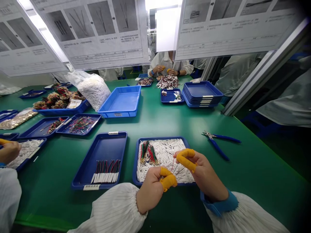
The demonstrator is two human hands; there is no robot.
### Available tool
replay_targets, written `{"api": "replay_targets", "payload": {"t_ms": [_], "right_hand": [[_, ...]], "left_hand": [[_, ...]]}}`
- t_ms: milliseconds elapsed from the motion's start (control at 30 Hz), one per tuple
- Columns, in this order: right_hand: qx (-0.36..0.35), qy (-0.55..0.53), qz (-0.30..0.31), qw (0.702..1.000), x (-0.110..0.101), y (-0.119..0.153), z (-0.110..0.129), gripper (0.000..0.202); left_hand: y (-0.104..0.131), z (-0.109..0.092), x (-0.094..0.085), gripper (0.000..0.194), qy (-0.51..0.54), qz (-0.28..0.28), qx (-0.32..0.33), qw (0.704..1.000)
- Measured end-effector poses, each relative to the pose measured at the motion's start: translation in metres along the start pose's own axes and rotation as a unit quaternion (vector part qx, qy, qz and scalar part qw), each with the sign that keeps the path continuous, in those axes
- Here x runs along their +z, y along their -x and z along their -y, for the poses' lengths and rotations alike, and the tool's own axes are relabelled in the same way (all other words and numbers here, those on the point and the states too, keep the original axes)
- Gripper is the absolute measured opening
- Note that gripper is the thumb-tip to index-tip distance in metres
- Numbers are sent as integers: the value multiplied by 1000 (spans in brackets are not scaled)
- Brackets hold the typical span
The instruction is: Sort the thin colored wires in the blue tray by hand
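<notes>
My left hand (155, 186) and my right hand (198, 165) both wear yellow finger cots and are pinched closed close together. Between them run thin wires (172, 165), one of them red; their ends are hidden by the fingers. Just beneath lies a blue tray (135, 171) full of short white tubes (167, 147). On those tubes rests a bundle of red, green and black wires (148, 153). To the left, another blue tray (109, 142) holds a row of wires with white sleeves (105, 177) on their near ends.
Blue-handled pliers (220, 144) lie open at the right. Stacked trays (202, 92), a light-blue bin (122, 100) and a bag of white pieces (93, 87) stand farther back. A co-worker's hand (11, 152) is at far left; another person (170, 66) sits opposite. Instruction sheets hang overhead.
</notes>
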State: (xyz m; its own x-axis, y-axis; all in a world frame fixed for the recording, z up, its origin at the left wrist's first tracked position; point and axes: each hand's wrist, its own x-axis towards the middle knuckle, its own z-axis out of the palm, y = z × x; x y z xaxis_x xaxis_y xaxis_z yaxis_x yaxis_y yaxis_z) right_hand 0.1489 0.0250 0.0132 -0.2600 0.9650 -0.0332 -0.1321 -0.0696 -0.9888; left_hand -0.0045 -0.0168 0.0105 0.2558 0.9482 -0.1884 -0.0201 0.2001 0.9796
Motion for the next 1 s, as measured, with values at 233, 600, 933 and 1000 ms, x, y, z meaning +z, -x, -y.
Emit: {"api": "replay_targets", "payload": {"t_ms": [233,600,933,1000], "right_hand": [[-34,32,36,998,-1,2,5,10],[-15,97,-64,993,-18,-12,2,18],[-134,580,46,802,14,-19,-22,25],[-132,576,47,805,18,-21,-23,26]], "left_hand": [[0,3,2,18,-61,4,36,997],[0,6,1,18,-149,-37,98,983],[-9,6,-7,13,28,-140,31,989],[-9,7,-6,13,33,-139,28,989]]}}
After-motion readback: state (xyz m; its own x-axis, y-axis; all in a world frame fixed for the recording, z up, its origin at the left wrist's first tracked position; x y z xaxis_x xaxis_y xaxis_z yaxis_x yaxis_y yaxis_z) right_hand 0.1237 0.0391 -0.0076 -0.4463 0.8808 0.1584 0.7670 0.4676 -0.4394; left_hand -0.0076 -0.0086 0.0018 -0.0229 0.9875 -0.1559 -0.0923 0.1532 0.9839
